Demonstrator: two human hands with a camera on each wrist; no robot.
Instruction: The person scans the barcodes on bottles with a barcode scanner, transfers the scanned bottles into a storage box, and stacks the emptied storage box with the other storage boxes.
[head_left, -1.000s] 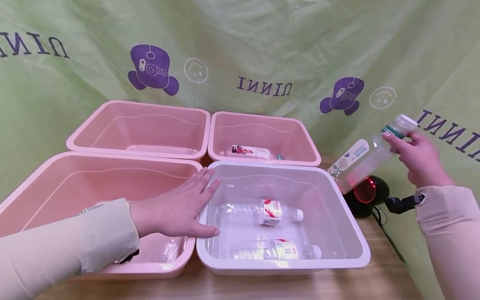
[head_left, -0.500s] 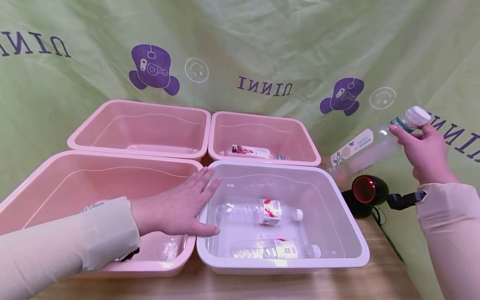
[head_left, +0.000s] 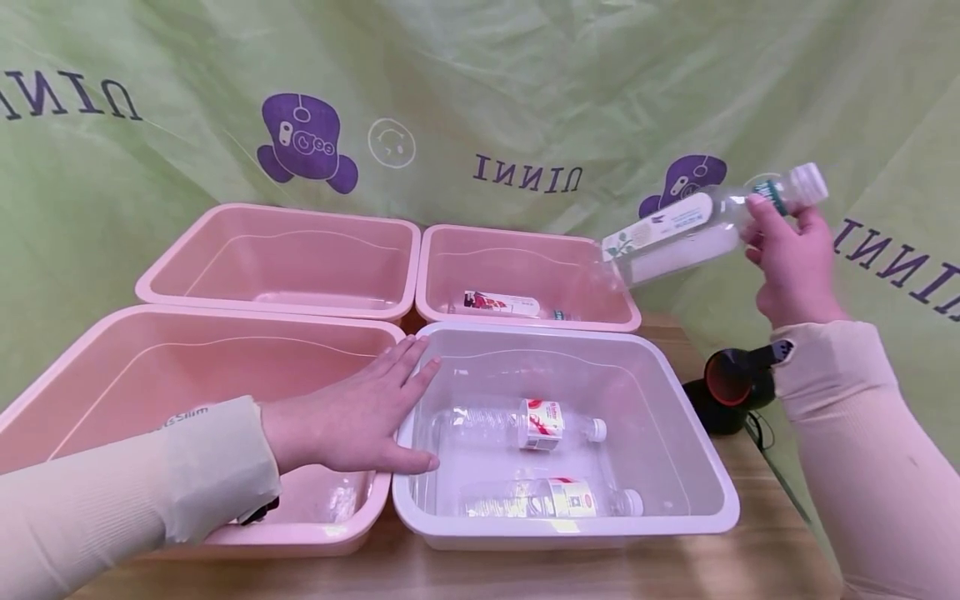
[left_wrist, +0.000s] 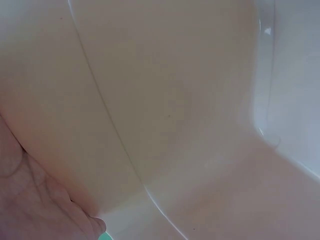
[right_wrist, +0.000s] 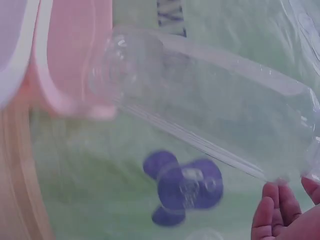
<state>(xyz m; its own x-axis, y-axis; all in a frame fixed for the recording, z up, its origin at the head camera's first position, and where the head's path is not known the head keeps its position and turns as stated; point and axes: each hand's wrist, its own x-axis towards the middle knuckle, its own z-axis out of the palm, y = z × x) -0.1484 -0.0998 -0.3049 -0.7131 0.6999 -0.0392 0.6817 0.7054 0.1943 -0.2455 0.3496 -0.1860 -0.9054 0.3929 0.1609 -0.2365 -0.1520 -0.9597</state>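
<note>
My right hand (head_left: 797, 265) grips a clear plastic bottle (head_left: 686, 231) by its neck, just below the white cap. The bottle tilts, its base lower and to the left, over the right rim of the back right pink bin (head_left: 525, 236). In the right wrist view the clear bottle body (right_wrist: 210, 105) stretches from the fingers to that bin's edge. With fingers straight, my left hand (head_left: 356, 417) rests on the adjoining rims of the front left pink bin (head_left: 225, 321) and the white bin (head_left: 566, 527). A bottle with a red and white label (head_left: 498, 303) lies inside the back right bin.
Two clear bottles lie in the white bin, an upper bottle (head_left: 487, 427) and a lower bottle (head_left: 510, 500). Another pink bin (head_left: 277, 215) stands at the back left. A black device (head_left: 731, 387) sits on the wooden table (head_left: 757, 533). A green printed cloth (head_left: 480, 100) hangs behind.
My right hand has lifted the bottle and carried it leftward, from beside the white bin to the edge of the back right pink bin. My left hand has stayed put.
</note>
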